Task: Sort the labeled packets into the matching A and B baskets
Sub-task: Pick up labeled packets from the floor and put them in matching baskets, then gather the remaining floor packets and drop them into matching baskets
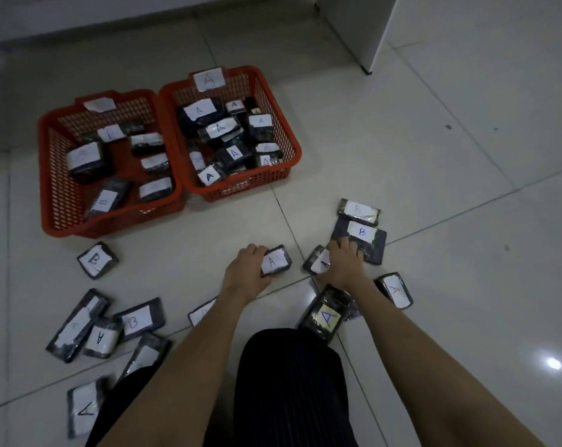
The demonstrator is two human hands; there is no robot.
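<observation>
Hands (246, 267) (341, 266) on A packets (275, 262) (318, 261).

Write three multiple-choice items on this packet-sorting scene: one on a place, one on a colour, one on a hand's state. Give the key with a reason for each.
1. Where does the basket with the A tag stand?
a) right of the other basket
b) left of the other basket
c) on top of it

2. What colour are both baskets?
a) blue
b) orange-red
c) white

3. What is the left hand doing?
a) hanging idle
b) resting in a basket
c) holding an A packet on the floor

Key:
1 a, since the A basket sits beside and right of the second basket.
2 b, as both mesh walls show orange-red.
3 c, its fingers curl round the A packet, while the right hand reaches onto packets nearby.
</observation>
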